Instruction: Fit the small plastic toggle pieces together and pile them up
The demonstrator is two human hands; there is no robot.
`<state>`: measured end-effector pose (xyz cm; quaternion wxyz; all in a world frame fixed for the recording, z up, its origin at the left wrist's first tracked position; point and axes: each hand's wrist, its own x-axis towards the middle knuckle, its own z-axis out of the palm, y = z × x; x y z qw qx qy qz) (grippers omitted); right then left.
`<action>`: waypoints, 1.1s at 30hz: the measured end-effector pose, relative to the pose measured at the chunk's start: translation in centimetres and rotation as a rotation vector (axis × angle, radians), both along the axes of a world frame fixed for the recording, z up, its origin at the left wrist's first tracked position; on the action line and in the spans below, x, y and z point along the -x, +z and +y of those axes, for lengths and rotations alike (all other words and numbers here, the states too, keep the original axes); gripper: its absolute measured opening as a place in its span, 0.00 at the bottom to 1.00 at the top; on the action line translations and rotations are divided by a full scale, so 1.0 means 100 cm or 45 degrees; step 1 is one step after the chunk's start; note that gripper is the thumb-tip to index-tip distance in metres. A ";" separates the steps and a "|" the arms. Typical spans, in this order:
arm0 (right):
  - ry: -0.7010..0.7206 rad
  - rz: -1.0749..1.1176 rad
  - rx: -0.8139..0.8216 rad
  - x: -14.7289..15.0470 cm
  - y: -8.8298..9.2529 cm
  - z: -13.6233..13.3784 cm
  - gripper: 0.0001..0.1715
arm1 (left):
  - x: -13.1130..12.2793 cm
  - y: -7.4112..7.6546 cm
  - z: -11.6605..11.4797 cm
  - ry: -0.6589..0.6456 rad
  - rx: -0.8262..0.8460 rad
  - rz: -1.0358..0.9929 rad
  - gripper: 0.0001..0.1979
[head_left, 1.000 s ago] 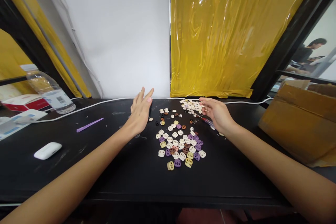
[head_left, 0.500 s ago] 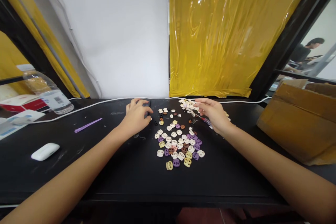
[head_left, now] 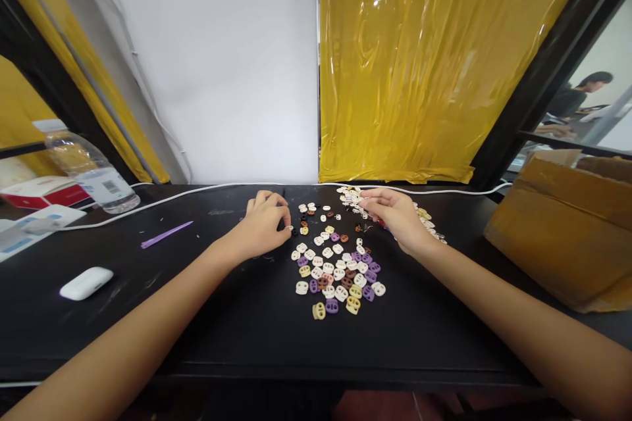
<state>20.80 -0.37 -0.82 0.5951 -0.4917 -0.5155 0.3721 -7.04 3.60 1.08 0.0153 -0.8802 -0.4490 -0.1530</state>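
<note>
A scatter of small two-hole stoppers (head_left: 338, 270) in white, purple, yellow and brown lies on the black table (head_left: 247, 316). My left hand (head_left: 264, 227) rests at the scatter's left edge, fingers curled, pinching a small white stopper (head_left: 289, 229) at its tips. My right hand (head_left: 395, 216) is closed at the far right of the scatter, beside a heap of cream stoppers (head_left: 353, 197). It grips a thin tool with a red part; what else it holds is hidden.
A purple stick (head_left: 165, 235), a white case (head_left: 86, 282), a water bottle (head_left: 91, 171) and boxes lie at the left. A white cable (head_left: 197, 191) runs along the back edge. A cardboard box (head_left: 567, 223) stands at the right. Another person sits beyond it.
My left hand came down from an open, raised pose, closed, and moved right onto a white stopper. My right hand shifted slightly left toward the cream heap.
</note>
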 end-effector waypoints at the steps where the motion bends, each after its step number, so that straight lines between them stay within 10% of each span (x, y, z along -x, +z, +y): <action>1: 0.004 -0.014 -0.003 0.001 0.000 0.000 0.17 | -0.001 0.001 -0.002 -0.017 0.009 0.000 0.04; 16: 0.186 -0.248 -0.177 0.013 -0.008 -0.004 0.12 | -0.012 0.002 -0.007 -0.104 0.081 -0.248 0.04; 23: 0.354 -0.216 -0.198 0.025 -0.002 -0.016 0.10 | -0.040 0.000 -0.023 -0.195 0.681 -1.141 0.09; 33: 0.424 -0.205 -0.157 0.035 0.000 -0.025 0.07 | -0.050 -0.011 -0.032 -0.299 0.945 -1.275 0.10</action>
